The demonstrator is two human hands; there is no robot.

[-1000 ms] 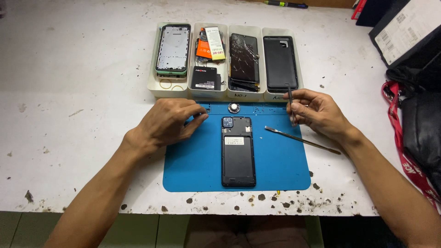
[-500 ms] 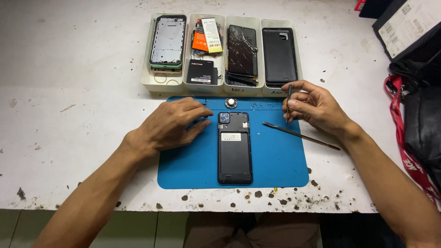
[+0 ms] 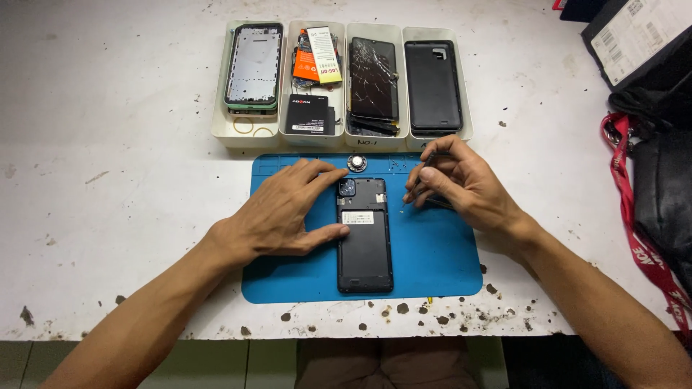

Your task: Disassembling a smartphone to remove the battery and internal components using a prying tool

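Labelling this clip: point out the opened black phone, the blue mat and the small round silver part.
Opened black phone (image 3: 365,252), head view, lower back.
Blue mat (image 3: 440,252), head view, bare right area.
Small round silver part (image 3: 357,163), head view, centre.

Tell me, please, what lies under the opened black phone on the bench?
The opened black phone rests on a blue mat, steadied by the left hand. The mat beneath the phone is covered.

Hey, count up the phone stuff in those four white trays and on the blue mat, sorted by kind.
Opened phone on blue mat: 1
Bare phone frame: 1
Cracked screen: 1
Black back cover: 1
Battery packs: 2
Small round part: 1
Total: 7
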